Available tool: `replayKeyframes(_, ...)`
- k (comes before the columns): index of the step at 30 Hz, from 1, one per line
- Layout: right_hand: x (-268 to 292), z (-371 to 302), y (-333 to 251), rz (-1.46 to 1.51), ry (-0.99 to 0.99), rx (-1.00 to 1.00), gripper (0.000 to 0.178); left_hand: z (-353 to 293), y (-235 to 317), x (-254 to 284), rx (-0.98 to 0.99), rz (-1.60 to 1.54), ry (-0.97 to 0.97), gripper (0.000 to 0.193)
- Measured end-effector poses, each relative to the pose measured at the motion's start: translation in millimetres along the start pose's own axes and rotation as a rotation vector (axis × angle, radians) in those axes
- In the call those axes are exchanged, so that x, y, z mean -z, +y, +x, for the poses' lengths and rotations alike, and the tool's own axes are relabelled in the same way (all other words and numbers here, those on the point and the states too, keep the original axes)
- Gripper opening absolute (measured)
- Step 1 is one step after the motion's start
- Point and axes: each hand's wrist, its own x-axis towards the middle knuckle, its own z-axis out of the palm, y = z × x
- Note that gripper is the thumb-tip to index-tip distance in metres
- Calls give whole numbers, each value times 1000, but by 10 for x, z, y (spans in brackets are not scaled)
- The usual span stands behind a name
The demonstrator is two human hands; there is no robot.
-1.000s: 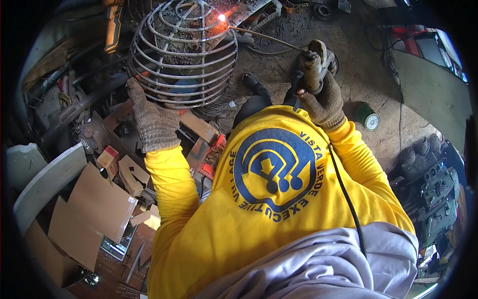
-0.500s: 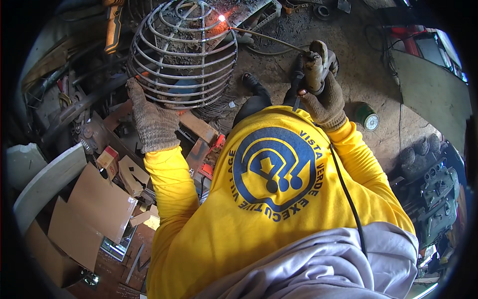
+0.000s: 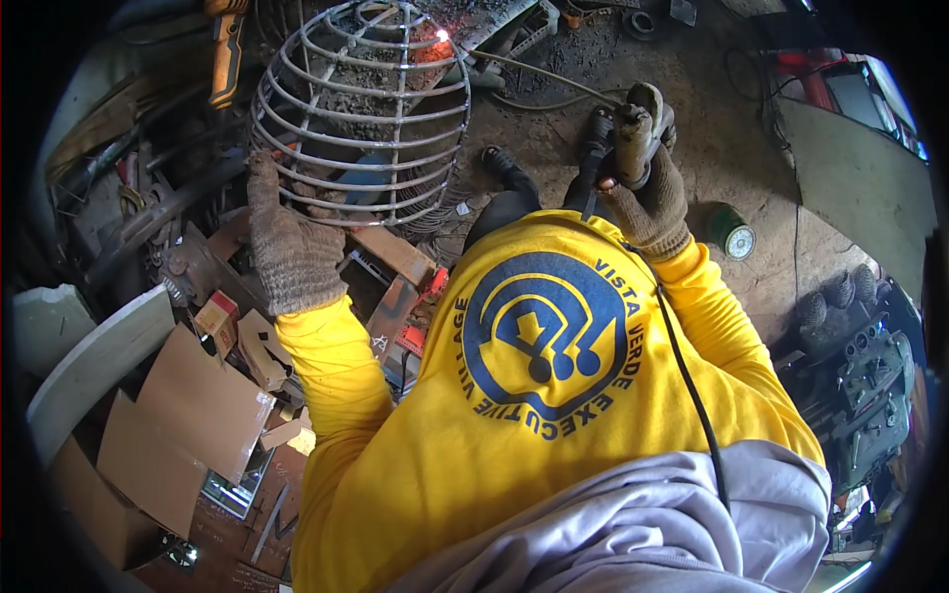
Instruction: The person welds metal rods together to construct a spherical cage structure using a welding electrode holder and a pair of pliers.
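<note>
A round cage of bent metal rods [image 3: 399,119] stands tilted at the top, left of centre. My left hand [image 3: 292,242], in a brown knitted glove, holds its lower left side; the fingers go partly behind the rods. My right hand [image 3: 650,203], gloved too, is closed around a worn welding electrode holder [image 3: 638,133]. From the holder a long thin welding rod [image 3: 544,74] runs left to the cage. Its tip meets the cage's upper right side at a bright orange-white glow [image 3: 442,37]. A thumb tip shows bare on the right glove.
An orange-and-black power tool [image 3: 226,59] hangs at upper left. Metal scrap and opened cardboard boxes [image 3: 203,400] crowd the left. A green round can [image 3: 732,234] stands on the concrete floor at right, above a grey engine part [image 3: 860,385]. A cable [image 3: 534,106] crosses the floor.
The cage has turned slightly, its lower part shifting left and down. My left hand has moved left and down with it. The holder has shifted a little right; the rod's tip still glows.
</note>
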Motion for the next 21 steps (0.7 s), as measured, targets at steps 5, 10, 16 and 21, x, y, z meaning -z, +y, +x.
replayKeyframes(5,-15,-28,19,18,3,-14,50,-37,61,-97,-4,-13,45,39)
replayKeyframes(10,-12,-44,23,-25,14,-7,49,-45,56,-118,-22,-5,58,38)
replayKeyframes(16,-21,11,-83,-106,9,32,50,-68,29,-153,-24,-17,51,37)
replayKeyframes(21,-81,70,-118,-95,5,25,51,-61,60,-181,-14,-10,55,37)
